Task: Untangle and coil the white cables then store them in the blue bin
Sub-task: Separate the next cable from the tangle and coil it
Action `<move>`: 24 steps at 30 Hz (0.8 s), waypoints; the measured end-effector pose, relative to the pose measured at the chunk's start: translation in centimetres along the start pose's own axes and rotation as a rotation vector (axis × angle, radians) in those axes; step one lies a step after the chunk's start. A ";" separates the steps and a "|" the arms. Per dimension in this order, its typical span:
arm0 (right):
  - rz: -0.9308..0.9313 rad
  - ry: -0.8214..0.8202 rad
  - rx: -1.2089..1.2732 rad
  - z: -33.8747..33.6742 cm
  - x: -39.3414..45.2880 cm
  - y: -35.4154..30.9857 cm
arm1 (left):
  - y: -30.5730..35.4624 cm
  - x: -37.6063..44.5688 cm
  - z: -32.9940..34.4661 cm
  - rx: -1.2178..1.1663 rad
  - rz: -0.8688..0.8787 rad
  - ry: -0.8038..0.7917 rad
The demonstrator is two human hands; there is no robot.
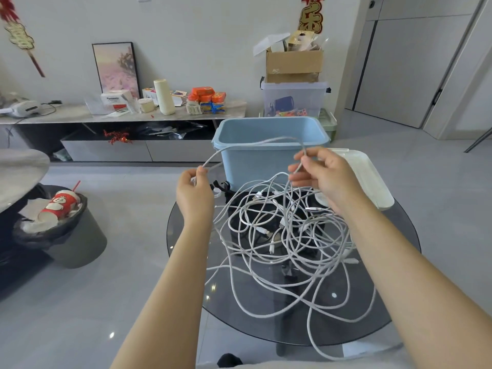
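Many white cables (279,235) lie knotted at 6 o'clock of bin (269,150) — left hand (194,193) and right hand (322,177) each pinch one raised strand; ends untraceable.

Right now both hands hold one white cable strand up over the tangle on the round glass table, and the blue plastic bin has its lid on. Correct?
Not quite: in the head view the blue plastic bin is open; a white lid lies on the round glass table beside it. Left hand and right hand do hold the white cable strand.

Round glass table (186,262) as landmark. Left of it: grey trash bin (77,235) holding a red cup (61,205). On its far right edge: white lid (370,177). Behind it: clear storage box (292,98), cardboard box (294,63) on top; low shelf (80,115) far left, cluttered.
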State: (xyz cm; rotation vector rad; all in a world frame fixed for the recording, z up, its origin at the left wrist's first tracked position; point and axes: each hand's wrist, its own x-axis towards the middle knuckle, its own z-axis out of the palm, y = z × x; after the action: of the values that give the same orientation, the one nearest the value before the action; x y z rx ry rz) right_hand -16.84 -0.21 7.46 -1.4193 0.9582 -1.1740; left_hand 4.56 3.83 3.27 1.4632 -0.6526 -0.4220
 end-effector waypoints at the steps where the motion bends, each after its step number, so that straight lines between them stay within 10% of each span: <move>1: -0.047 -0.001 0.074 0.4 0.3 -0.7 | 0.2 -0.1 0.1 -0.003 0.015 -0.023; 6: -0.133 0.044 0.332 2.9 1.7 -3.0 | 0.8 -1.2 1.2 0.098 0.081 -0.263; 14: 0.091 0.033 0.083 2.6 2.0 0.6 | -0.8 -2.3 2.0 0.373 0.056 -0.461; 24: 0.108 -0.154 -0.943 1.0 0.4 4.0 | -1.8 -3.1 2.7 0.620 -0.118 -0.575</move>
State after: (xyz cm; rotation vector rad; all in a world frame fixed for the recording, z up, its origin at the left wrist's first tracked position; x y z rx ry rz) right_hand -15.66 -1.01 3.61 -2.1040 1.5520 -0.4977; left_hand 0.71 3.55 1.02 1.9892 -1.2349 -0.7950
